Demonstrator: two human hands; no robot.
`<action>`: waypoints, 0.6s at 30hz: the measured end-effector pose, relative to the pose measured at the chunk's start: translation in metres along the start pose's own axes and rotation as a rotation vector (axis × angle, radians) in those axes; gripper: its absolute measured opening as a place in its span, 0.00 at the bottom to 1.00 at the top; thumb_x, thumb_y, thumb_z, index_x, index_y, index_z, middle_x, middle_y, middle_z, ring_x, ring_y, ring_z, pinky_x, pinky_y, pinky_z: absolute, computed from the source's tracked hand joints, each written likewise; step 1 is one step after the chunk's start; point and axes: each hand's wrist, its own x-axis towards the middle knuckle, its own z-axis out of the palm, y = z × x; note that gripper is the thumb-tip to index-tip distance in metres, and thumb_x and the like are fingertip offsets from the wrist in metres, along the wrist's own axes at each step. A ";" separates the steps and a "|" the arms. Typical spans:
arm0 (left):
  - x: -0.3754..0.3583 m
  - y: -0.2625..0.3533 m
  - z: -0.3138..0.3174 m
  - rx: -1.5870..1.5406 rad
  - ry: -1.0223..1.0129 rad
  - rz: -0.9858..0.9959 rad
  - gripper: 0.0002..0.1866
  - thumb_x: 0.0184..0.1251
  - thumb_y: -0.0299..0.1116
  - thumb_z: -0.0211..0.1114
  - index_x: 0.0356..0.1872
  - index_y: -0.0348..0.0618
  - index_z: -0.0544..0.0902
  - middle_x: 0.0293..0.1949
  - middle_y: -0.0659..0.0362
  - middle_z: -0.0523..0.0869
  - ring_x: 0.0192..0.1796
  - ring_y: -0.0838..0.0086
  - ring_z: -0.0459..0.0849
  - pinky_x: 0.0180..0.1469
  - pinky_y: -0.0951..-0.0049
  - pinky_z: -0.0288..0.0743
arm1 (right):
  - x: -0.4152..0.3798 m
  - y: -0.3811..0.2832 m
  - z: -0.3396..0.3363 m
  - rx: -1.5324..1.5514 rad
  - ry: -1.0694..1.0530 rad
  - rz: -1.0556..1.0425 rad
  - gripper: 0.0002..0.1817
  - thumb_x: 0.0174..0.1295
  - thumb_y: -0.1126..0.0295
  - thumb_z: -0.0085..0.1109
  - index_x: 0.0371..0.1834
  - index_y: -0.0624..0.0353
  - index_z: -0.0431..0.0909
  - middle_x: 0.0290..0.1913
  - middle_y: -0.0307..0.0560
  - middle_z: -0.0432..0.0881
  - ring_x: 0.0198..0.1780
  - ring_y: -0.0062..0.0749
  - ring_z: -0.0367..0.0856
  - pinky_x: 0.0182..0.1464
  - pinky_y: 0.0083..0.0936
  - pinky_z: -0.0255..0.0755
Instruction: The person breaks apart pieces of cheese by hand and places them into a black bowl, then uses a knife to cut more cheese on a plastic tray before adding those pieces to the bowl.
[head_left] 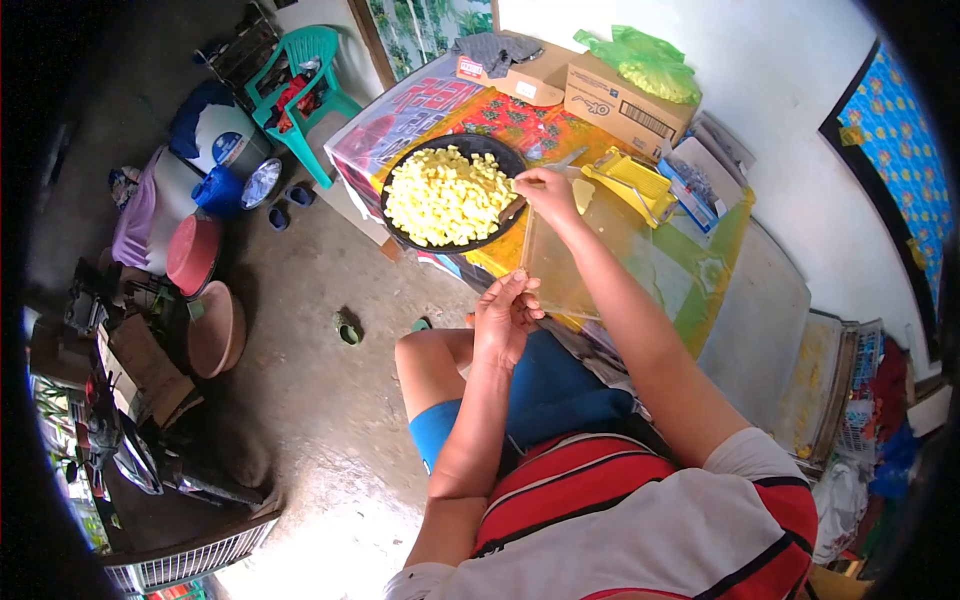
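With the round black tray [499, 150] as clock centre and twelve at the top of the view, one heap of pale-yellow cubes [445, 195] fills this single tray; the cubes are too many to be counted. The tray rests on the counter [550, 130], which is covered by colourful cloth. The right hand [543, 192] is at three o'clock, just beside the tray's rim. Its fingers are bent inward, but I cannot tell whether they are clamped on anything. The left hand [507, 312] is at five o'clock, near the edge of one translucent board [572, 275], which lies at four o'clock. Its thumb and forefinger come close together; whether something is pinched there, I cannot tell. One knife [570, 157] lies between two and three o'clock, and farther out at three stands one yellow plastic device [632, 185] with a metal bar. There are two cardboard boxes: one [512, 80] at one o'clock, and the other [620, 105] at two, carrying one green plastic bag [645, 65]. On the floor, one green plastic chair [305, 90] stands at ten o'clock.
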 end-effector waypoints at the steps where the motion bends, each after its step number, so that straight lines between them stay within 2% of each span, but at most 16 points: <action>1: -0.001 0.001 -0.003 -0.005 0.004 0.009 0.09 0.65 0.36 0.62 0.40 0.43 0.80 0.32 0.60 0.84 0.26 0.78 0.79 0.30 0.74 0.78 | 0.011 0.002 0.005 -0.057 -0.028 0.076 0.13 0.55 0.62 0.66 0.35 0.62 0.83 0.25 0.40 0.83 0.27 0.18 0.76 0.32 0.16 0.70; 3: -0.002 0.005 -0.009 -0.015 0.014 0.027 0.09 0.65 0.36 0.62 0.40 0.43 0.80 0.32 0.60 0.84 0.26 0.78 0.79 0.30 0.74 0.77 | 0.028 0.005 0.015 -0.171 -0.086 0.227 0.15 0.55 0.59 0.66 0.36 0.61 0.84 0.23 0.40 0.82 0.25 0.17 0.76 0.31 0.16 0.70; 6: -0.002 0.007 -0.016 -0.031 0.024 0.037 0.09 0.65 0.36 0.62 0.40 0.43 0.80 0.31 0.60 0.84 0.26 0.78 0.79 0.30 0.74 0.77 | 0.040 0.000 0.018 -0.028 -0.151 0.416 0.16 0.57 0.55 0.64 0.38 0.57 0.84 0.27 0.33 0.80 0.22 0.15 0.70 0.22 0.17 0.65; 7: -0.001 0.008 -0.018 -0.032 0.033 0.040 0.09 0.65 0.36 0.62 0.40 0.43 0.80 0.31 0.60 0.84 0.26 0.78 0.79 0.30 0.75 0.77 | 0.040 -0.005 0.015 0.018 -0.125 0.460 0.17 0.57 0.56 0.64 0.41 0.58 0.84 0.24 0.37 0.80 0.26 0.18 0.76 0.28 0.20 0.71; 10: 0.002 0.006 -0.020 -0.015 0.069 0.062 0.08 0.64 0.35 0.63 0.39 0.43 0.80 0.30 0.60 0.84 0.25 0.79 0.79 0.29 0.77 0.76 | 0.026 -0.016 -0.001 0.356 -0.164 0.571 0.19 0.59 0.57 0.63 0.47 0.57 0.80 0.32 0.37 0.81 0.31 0.19 0.77 0.30 0.20 0.72; 11: 0.002 0.007 -0.018 0.007 0.087 0.081 0.08 0.64 0.35 0.64 0.39 0.42 0.81 0.30 0.60 0.84 0.25 0.79 0.78 0.28 0.78 0.75 | 0.018 -0.017 -0.008 0.505 -0.221 0.620 0.19 0.60 0.60 0.61 0.52 0.57 0.76 0.40 0.38 0.80 0.37 0.21 0.78 0.36 0.20 0.75; 14: 0.006 0.007 -0.015 0.122 0.130 0.211 0.08 0.63 0.33 0.65 0.39 0.41 0.82 0.29 0.61 0.83 0.24 0.81 0.77 0.28 0.80 0.73 | -0.025 -0.063 -0.030 0.649 -0.331 0.594 0.17 0.61 0.65 0.59 0.52 0.58 0.76 0.43 0.40 0.81 0.39 0.23 0.80 0.41 0.20 0.76; 18: 0.009 0.014 -0.006 0.280 0.106 0.381 0.12 0.63 0.33 0.66 0.42 0.36 0.82 0.32 0.63 0.84 0.28 0.86 0.76 0.32 0.83 0.73 | -0.075 -0.106 -0.054 0.589 -0.372 0.512 0.16 0.61 0.72 0.59 0.53 0.61 0.74 0.45 0.42 0.81 0.42 0.25 0.81 0.43 0.22 0.77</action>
